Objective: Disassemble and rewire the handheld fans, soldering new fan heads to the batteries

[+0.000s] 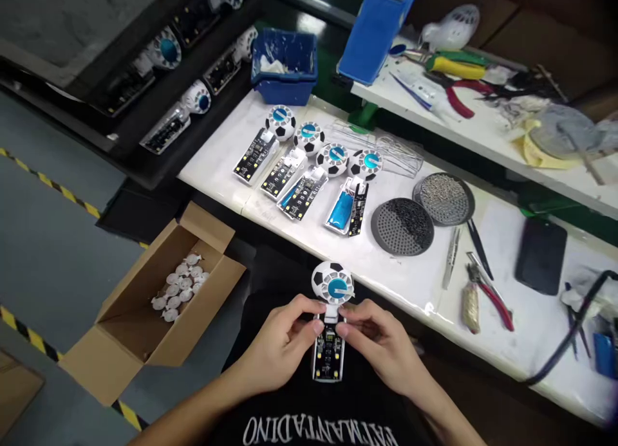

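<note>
Between my two hands, over my lap, is a white device (pixel 333 284) with a football-patterned round head and a blue disc in its face. A black circuit board (pixel 329 356) lies along its handle. My left hand (pixel 290 336) pinches the left edge near the neck, thumb on the board. On the opposite edge, my right hand (pixel 376 336) grips with thumb and fingers. Several similar devices (pixel 302 192) lie in a row on the bench. The rightmost has its board (pixel 358 209) off to the side, showing a blue battery (pixel 340 211).
Two round dishes, one with black screws (pixel 403 227) and one with silver screws (pixel 444 198), stand on the bench (pixel 425 278). Tweezers (pixel 452 258), pliers (pixel 487 295) and a dark phone (pixel 541 254) lie right. A cardboard box (pixel 120 324) holds white parts; a blue bin (pixel 284 89) stands behind.
</note>
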A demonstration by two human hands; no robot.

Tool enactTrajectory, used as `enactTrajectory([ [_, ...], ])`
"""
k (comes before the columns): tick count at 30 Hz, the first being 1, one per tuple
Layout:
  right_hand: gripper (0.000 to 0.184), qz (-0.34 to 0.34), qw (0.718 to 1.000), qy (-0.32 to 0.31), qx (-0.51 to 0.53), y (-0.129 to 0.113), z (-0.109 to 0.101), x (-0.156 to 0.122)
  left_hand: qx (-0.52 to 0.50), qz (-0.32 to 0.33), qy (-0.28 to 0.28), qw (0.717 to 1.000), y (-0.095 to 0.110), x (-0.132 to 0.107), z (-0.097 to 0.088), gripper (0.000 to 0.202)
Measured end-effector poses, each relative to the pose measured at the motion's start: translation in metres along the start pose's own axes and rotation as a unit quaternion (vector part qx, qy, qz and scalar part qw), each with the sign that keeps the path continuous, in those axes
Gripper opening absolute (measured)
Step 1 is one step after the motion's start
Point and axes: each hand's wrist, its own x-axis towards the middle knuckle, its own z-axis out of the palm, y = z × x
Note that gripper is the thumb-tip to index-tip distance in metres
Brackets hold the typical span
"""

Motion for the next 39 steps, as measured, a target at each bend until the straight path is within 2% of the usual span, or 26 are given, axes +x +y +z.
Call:
enactTrajectory([
  [6, 0.011, 0.009, 0.999, -0.02, 0.04, 0.0, -0.005, 0.009, -0.035, -0.027, -0.007, 0.999, -0.003, 0.002, 0.002, 0.035],
  [11, 0.012, 0.023, 0.997, -0.035, 0.066, 0.003, -0.009, 0.004, -0.029, -0.043, -0.017, 0.999, -0.002, 0.003, 0.002, 0.031],
  [13, 0.014, 0.022, 0.996, -0.051, 0.075, 0.005, -0.008, -0.002, -0.037, -0.037, -0.058, 0.997, -0.003, 0.003, -0.001, 0.034],
  [17, 0.041, 0.016, 0.993, -0.094, 0.068, 0.013, -0.004, -0.016, -0.063, -0.015, -0.163, 0.985, -0.007, 0.004, -0.01, 0.062],
  [20, 0.042, -0.023, 0.992, -0.107, 0.059, 0.022, -0.005, -0.025, -0.039, 0.003, -0.195, 0.98, -0.007, 0.006, -0.014, 0.058],
  [25, 0.047, -0.076, 0.992, -0.104, 0.014, 0.031, -0.013, -0.031, -0.019, 0.014, -0.213, 0.977, -0.002, 0.01, -0.016, 0.052],
  [27, 0.046, -0.076, 0.993, -0.092, -0.004, 0.029, -0.018, -0.028, -0.012, 0.021, -0.221, 0.975, -0.002, 0.012, -0.017, 0.049],
  [29, 0.04, -0.079, 0.995, -0.051, -0.037, 0.024, -0.021, -0.022, 0.0, 0.024, -0.223, 0.974, -0.004, 0.014, -0.018, 0.049],
  [32, 0.021, -0.101, 0.99, 0.026, -0.099, 0.015, -0.023, -0.009, 0.0, 0.01, -0.239, 0.971, -0.011, 0.019, -0.019, 0.064],
  [34, 0.005, -0.106, 0.986, 0.051, -0.114, 0.01, -0.021, -0.003, -0.027, -0.014, -0.267, 0.963, -0.017, 0.023, -0.02, 0.076],
  [39, 0.024, -0.078, 0.988, 0.072, -0.113, 0.002, -0.014, -0.002, -0.074, -0.03, -0.306, 0.949, -0.031, 0.027, -0.025, 0.084],
])
